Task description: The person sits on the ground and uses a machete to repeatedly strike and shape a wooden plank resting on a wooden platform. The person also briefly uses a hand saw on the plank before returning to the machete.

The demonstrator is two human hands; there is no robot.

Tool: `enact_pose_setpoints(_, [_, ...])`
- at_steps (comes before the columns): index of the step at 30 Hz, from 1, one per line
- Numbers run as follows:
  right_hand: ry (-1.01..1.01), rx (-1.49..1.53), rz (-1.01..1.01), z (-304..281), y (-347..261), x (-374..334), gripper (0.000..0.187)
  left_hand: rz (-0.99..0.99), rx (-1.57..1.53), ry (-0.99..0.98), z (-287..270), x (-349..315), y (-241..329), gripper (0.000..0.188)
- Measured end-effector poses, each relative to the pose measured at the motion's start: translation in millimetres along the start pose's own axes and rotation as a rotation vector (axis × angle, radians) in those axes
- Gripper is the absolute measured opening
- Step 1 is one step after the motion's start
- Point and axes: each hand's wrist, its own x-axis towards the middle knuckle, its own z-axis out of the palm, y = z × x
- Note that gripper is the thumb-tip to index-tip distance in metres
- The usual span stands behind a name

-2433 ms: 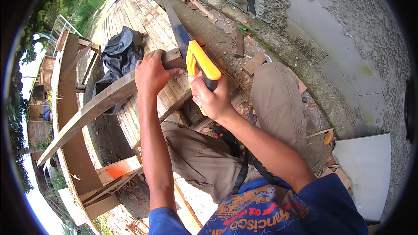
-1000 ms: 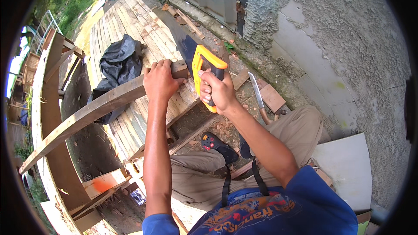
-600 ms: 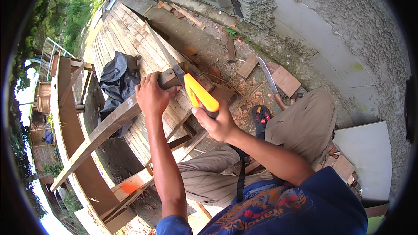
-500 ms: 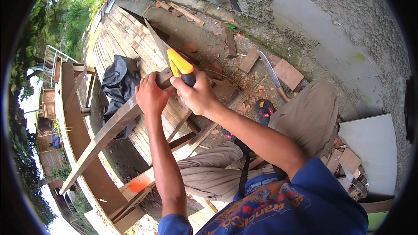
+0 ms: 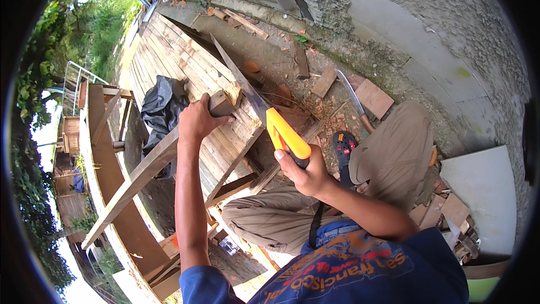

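My left hand grips a long squared wooden beam close to its upper end, thumb laid over the side. The beam slants down to the left across the plank platform. In my right hand is a handsaw with an orange and black handle. Its blade points up and away, to the right of the beam's end and apart from it. A short pale wood block shows just beyond that end.
Black plastic sheeting lies left of the planks. A long curved knife rests on the ground by wood offcuts. Scraps and a white panel lie to the right. A rough wall rises behind. A curved wooden frame stands left.
My right hand has drawn the saw back to the right and nearer my body, away from the beam's end. My left hand stays on the beam.
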Motion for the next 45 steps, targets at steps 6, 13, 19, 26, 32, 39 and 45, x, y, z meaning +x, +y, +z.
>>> enact_pose_setpoints(6, [0.025,-0.031,-0.191,24.4,15.1,-2.4,0.029,-0.028,-0.014,0.012,-2.3,7.6,-2.6,0.082])
enact_pose_setpoints(13, [0.001,-0.113,-0.172,42.2,13.3,17.1,0.026,-0.040,0.003,0.036,-0.4,9.7,1.0,0.082])
enact_pose_setpoints(19, [-0.064,-0.262,-0.139,10.1,5.9,-37.1,0.016,-0.042,-0.075,-0.096,-6.8,20.9,-11.8,0.081])
enact_pose_setpoints(26, [-0.030,0.132,0.080,23.9,15.1,30.4,0.024,-0.074,-0.026,0.013,-3.7,9.3,6.0,0.078])
enact_pose_setpoints(32, [-0.062,0.008,0.015,29.1,35.2,58.0,0.024,-0.045,-0.105,-0.063,-5.9,23.0,-9.2,0.082])
enact_pose_setpoints(39, [-0.115,-0.080,-0.051,6.9,22.3,-14.9,0.018,-0.051,-0.129,-0.086,-1.0,22.8,-20.6,0.080])
enact_pose_setpoints(45, [-0.005,0.090,-0.122,43.6,29.2,95.0,0.020,0.014,-0.114,-0.039,-4.4,35.8,-15.6,0.080])
